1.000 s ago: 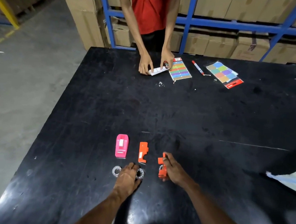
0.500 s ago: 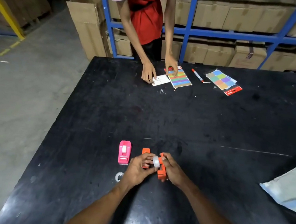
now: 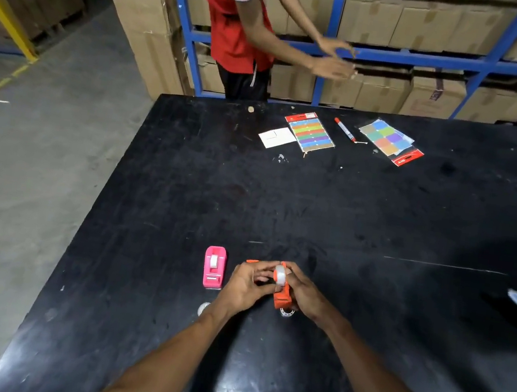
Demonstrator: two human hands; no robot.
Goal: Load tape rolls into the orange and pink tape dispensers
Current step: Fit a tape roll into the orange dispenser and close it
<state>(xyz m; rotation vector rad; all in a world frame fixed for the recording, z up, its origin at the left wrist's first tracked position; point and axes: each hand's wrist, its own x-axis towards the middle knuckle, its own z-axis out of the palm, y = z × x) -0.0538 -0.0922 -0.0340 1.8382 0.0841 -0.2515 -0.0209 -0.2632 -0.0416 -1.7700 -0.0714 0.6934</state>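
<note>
Head view | left hand [image 3: 247, 284] pinches small white tape roll [image 3: 279, 274] at top of orange plastic tape dispenser [image 3: 282, 294] | right hand [image 3: 303, 292] grips that dispenser from its right side, near desk's [image 3: 378, 228] near edge | pink plastic tape dispenser [image 3: 213, 271] stands just left of left hand, untouched | second tape roll [image 3: 203, 308] lies on desk beside left wrist

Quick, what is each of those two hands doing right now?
Left hand: closed, pinching the tape roll at the orange dispenser.
Right hand: closed, gripping the orange dispenser.
</note>
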